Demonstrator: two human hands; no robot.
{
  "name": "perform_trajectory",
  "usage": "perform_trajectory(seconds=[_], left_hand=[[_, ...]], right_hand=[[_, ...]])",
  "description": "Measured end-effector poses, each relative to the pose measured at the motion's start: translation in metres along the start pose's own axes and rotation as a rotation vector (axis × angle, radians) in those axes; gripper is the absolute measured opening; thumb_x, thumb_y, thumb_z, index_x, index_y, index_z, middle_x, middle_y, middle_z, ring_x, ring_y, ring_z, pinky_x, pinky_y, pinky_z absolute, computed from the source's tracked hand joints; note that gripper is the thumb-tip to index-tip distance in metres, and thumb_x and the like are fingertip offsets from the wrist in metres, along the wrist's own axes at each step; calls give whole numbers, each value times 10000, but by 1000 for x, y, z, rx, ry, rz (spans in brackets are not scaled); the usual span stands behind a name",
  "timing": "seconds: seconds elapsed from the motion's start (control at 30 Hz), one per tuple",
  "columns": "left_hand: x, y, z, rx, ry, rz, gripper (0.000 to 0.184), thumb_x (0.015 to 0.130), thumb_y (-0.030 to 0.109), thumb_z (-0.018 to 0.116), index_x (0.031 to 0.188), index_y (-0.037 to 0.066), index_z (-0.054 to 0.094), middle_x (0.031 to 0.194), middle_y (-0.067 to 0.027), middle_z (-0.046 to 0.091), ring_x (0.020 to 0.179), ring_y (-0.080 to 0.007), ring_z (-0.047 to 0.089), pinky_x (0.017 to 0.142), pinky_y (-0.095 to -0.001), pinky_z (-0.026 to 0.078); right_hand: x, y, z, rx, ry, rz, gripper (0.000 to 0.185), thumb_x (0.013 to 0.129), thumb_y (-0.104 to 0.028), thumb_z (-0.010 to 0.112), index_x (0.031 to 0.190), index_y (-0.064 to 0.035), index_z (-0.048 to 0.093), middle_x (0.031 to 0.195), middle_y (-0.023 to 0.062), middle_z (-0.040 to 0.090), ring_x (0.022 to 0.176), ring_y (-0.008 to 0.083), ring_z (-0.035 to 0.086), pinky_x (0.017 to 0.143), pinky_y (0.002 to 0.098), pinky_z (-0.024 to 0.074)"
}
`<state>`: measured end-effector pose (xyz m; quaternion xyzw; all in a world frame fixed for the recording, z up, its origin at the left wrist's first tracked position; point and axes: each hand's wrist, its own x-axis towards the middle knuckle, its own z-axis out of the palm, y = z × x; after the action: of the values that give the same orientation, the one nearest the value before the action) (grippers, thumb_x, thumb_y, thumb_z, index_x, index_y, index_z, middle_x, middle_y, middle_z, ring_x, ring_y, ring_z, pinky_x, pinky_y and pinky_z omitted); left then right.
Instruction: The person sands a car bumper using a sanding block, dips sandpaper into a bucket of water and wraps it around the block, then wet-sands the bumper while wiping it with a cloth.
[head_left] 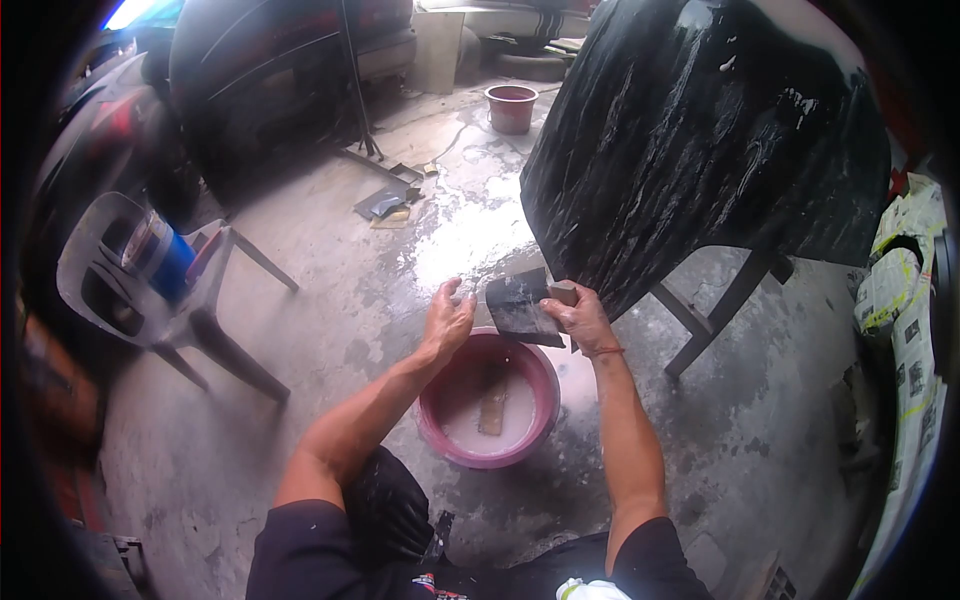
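My right hand [584,320] grips a dark sheet of sandpaper [520,308], with a greyish block [564,294] against the thumb side. Just left of the sheet, my left hand [449,322] is raised with fingers apart and slightly curled, holding nothing. Both hands are above a pink bucket [433,440] of cloudy water. A flat brownish strip [492,408] lies in that water. Beyond my right hand stands a large black panel [690,150], streaked with whitish wet marks.
A metal stand [715,315] supports the panel. To the left, a grey plastic chair [190,325] carries a blue-and-white can [163,262]. Another bucket [511,112] stands farther back. Scraps [385,203] lie on the wet floor. Newspaper-masked parts [912,330] line the right side.
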<state>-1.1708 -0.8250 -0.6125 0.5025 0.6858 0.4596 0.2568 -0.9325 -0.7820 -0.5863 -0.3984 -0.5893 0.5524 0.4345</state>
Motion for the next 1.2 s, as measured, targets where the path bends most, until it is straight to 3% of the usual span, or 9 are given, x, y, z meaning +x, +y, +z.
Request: perform_trajectory(seconds=[0.2,0.43,0.57,0.7,0.77,1.0,1.07,1.13,1.2], left_hand=[[-24,49,-15,-605,-432,-256,590,1056,417,503,1483,24,400,1436,-181,503,1256,-343,560,1002,-462,508],[-16,27,-13,-508,-438,-297,558,1059,397,497,1421,-21,423,1289,-151,560,1143,-255,587,958,-413,518],[-2,-45,-21,-551,-417,-94,457,1079,315,458,1404,-6,449,1251,-136,596,1096,-223,608,941,-379,523],[-24,11,-56,-852,-360,-285,420,1102,299,354,1374,8,485,1303,-139,587,1134,-251,621,977,-410,525],[-21,22,-66,-832,-335,-392,439,1113,330,272,1426,82,456,1380,-132,546,1209,-276,596,1013,-461,512],[-19,52,-45,-932,-191,-309,489,1111,391,254,1522,139,338,1487,-118,445,1352,-326,485,1085,-539,457],[-12,48,-41,-1028,-226,-233,493,1114,381,245,1539,144,322,1518,-107,424,1370,-324,470,1096,-523,447],[-15,47,-33,-1016,-286,-201,489,1112,372,271,1548,156,316,1522,-109,422,1373,-313,467,1095,-506,449],[-24,55,-26,-830,-396,-173,496,1109,352,303,1561,147,290,1526,-122,418,1374,-305,464,1090,-506,452]], right_hand=[[-10,-23,33,-436,-37,-198,175,899,-82,724,1054,-5,690,850,39,715,788,52,631,695,247,532],[-24,-35,67,-583,-273,-233,379,787,-45,603,1153,-91,689,968,213,704,929,388,687,820,423,534],[-11,-2,61,-348,-362,-173,246,953,-182,722,1098,7,659,959,23,707,833,78,615,754,274,520],[-4,2,51,-356,-276,-76,219,956,-177,711,1087,-10,662,883,4,692,801,86,624,691,265,506],[-7,-14,58,-190,-243,220,314,875,-286,745,1069,-41,716,979,188,734,972,330,704,848,422,533],[-9,-3,60,-679,299,-223,365,826,-271,757,1041,17,697,964,261,696,921,418,672,872,477,524],[-6,3,51,-662,352,-175,377,816,-270,771,1042,21,691,989,236,699,864,362,698,832,454,551],[-11,-7,48,338,74,172,358,809,-233,765,1050,19,685,940,193,703,807,269,709,757,403,569],[-10,-13,39,183,159,60,319,779,-194,757,1011,16,694,877,138,708,786,194,704,711,354,563]])
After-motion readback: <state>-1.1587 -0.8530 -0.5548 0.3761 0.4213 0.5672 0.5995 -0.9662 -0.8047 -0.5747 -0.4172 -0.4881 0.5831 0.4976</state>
